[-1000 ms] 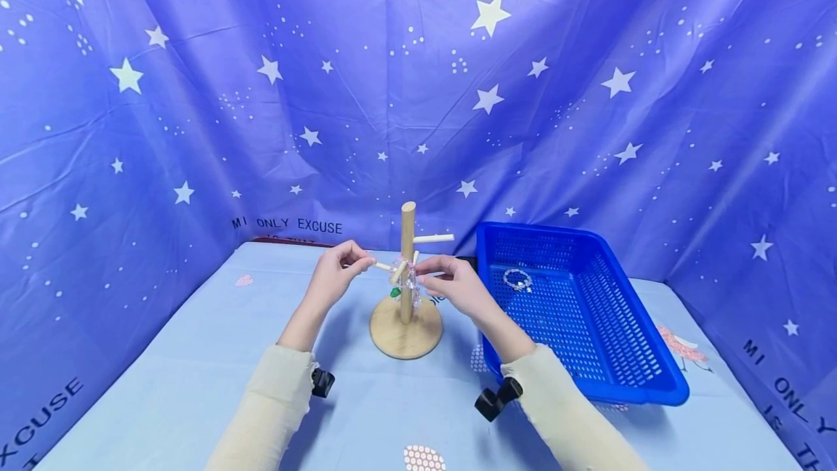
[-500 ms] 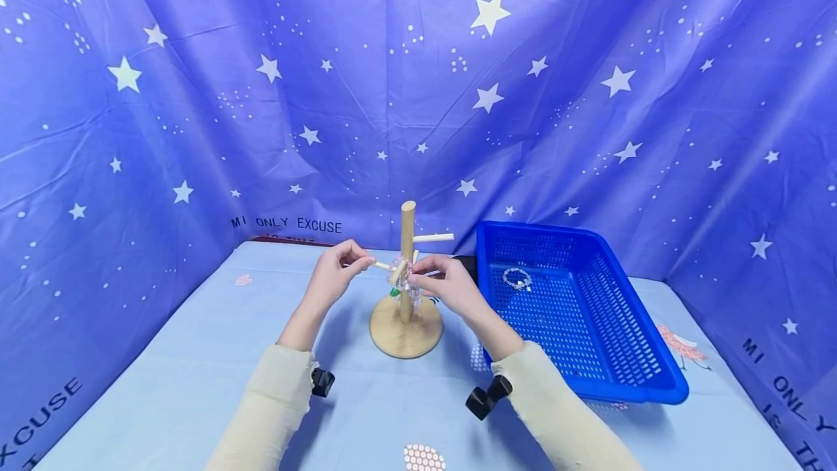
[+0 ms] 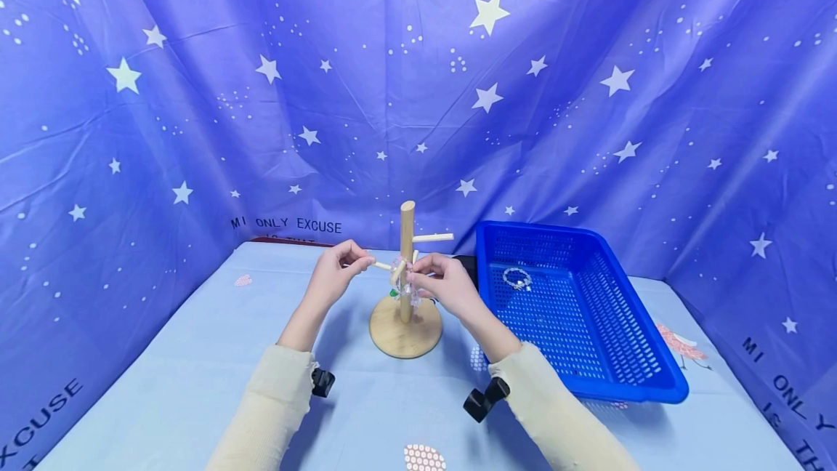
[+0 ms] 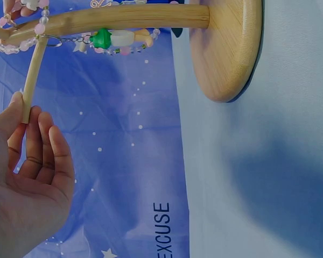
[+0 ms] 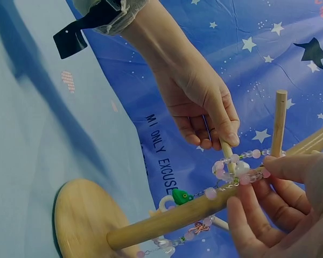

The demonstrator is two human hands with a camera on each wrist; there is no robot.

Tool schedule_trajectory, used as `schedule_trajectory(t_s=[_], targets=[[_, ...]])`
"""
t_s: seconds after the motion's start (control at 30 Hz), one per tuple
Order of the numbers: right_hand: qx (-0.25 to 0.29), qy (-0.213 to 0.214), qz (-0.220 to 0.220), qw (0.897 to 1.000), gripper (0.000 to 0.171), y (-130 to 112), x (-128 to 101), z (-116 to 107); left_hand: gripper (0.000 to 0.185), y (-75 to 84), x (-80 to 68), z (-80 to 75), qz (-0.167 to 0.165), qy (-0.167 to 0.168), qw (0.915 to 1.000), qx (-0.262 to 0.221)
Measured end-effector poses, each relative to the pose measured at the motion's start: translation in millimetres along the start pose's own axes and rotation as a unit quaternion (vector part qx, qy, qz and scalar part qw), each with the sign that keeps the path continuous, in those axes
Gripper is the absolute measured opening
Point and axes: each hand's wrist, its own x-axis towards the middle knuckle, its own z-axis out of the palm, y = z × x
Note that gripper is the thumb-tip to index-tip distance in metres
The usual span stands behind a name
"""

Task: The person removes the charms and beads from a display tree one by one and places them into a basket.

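Observation:
A wooden stand point(image 3: 407, 227) with a round base and several pegs is upright on the table. My left hand point(image 3: 336, 278) pinches the outer end of a left-side peg point(image 4: 33, 75) between thumb and fingers. My right hand point(image 3: 451, 286), beside the post, pinches a bracelet of pink and clear beads point(image 5: 255, 153). The bracelet loops around the peg close to the post. Below it hang more beads and a green charm point(image 4: 101, 38) with a white part. In the head view, my right fingers hide some of the beads.
To the right stands a blue perforated basket point(image 3: 644, 311) with another beaded bracelet point(image 3: 516, 280) in it. A bare peg point(image 3: 434, 238) sticks out to the right near the post's top. Star-patterned cloth point(image 3: 392, 93) surrounds the table.
My right hand has moved slightly left toward the post, bringing its fingertips to the beads. My left hand has kept its pinch on the peg, and the stand has not moved.

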Motion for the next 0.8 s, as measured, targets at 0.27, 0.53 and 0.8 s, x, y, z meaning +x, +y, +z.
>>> schedule_trajectory(t_s=[0.27, 0.53, 0.8], targets=[[0.032, 0.002, -0.013, 0.999, 0.016, -3, -5, -1, 0.015, -0.7, 0.3, 0.7, -0.007, -0.001, 1.0000, -0.005], [0.037, 0.002, -0.026, 0.999, 0.016, -5, -8, -2, 0.012, 41.8, -14.8, -7.3, -0.012, -0.010, 0.9999, -0.002], [0.030, 0.001, -0.036, 0.999, 0.014, -6, -10, -2, 0.013, 40.5, -13.7, -7.4, -0.010, -0.013, 0.9998, -0.010]])
